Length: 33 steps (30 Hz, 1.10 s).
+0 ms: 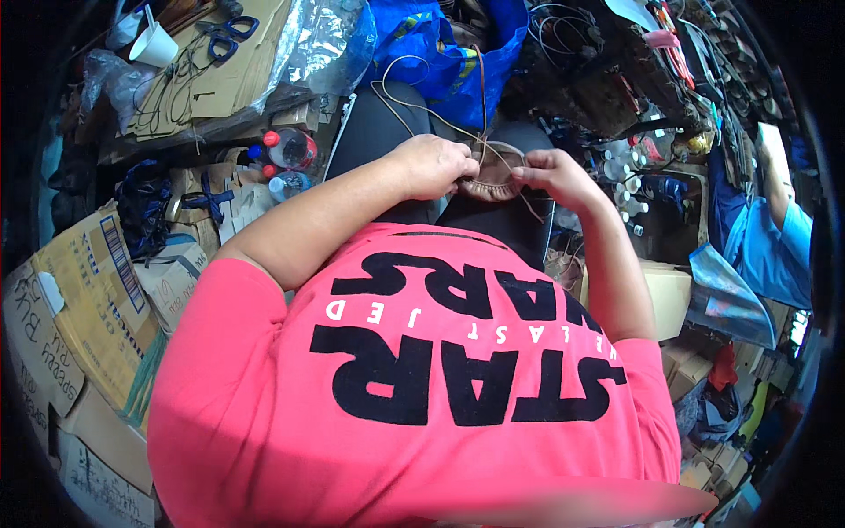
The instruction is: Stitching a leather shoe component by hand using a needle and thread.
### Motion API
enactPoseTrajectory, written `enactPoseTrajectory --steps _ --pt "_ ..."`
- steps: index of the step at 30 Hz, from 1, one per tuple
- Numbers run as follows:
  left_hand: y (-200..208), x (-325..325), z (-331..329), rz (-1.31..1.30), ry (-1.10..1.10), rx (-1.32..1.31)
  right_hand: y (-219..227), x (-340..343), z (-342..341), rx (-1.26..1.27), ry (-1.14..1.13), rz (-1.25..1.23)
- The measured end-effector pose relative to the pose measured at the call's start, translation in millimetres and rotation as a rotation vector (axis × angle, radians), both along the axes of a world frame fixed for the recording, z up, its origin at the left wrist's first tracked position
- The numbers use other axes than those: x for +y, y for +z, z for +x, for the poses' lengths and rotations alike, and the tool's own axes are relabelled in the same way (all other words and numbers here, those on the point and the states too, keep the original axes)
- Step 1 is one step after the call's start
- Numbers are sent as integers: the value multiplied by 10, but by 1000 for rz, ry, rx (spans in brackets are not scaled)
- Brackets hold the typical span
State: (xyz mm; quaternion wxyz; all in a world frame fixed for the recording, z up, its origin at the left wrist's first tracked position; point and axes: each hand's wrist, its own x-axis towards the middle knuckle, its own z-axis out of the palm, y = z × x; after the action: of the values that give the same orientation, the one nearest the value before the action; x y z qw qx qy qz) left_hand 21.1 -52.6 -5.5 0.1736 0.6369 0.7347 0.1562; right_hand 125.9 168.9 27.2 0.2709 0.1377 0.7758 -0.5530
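Over my lap is a brown leather shoe upper [493,183], with a row of gathered stitches along its near edge. My left hand [436,165] grips its left side, fingers curled at the rim. At the opposite side, my right hand [554,176] pinches the edge between thumb and fingers. A long tan thread [407,113] rises from the leather and loops out to the left over my dark trousers. Its short end hangs below, near my right fingers. Fingers and palms hide parts of the leather.
Ahead stands a blue bag [444,66]. Scissors [227,40] and a white cup [154,44] lie on cardboard at far left, with plastic bottles [290,150] below. Small white bottles [623,180] crowd the right, near a person in a blue sleeve [775,251]. Cardboard boxes [92,299] flank my left.
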Motion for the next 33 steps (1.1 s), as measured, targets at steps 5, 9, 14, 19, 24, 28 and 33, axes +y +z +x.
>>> enactPoseTrajectory --steps 5,9,14,19,24,28,33 --pt "77 25 -1 4 -50 -76 -35 3 113 7 -85 -46" --pt "94 148 -134 307 146 -435 -18 -116 92 327 -141 264" --pt "100 432 -241 301 99 -493 187 -219 180 288 -262 354" --pt "57 594 -285 22 56 -825 185 -419 194 86 -166 174" --pt "10 628 -183 89 71 -739 267 -408 299 191 -61 328" --pt "19 620 -109 52 126 -753 363 -462 481 209 -111 279" --pt "82 560 -110 6 169 -699 311 -496 632 237 -195 140"
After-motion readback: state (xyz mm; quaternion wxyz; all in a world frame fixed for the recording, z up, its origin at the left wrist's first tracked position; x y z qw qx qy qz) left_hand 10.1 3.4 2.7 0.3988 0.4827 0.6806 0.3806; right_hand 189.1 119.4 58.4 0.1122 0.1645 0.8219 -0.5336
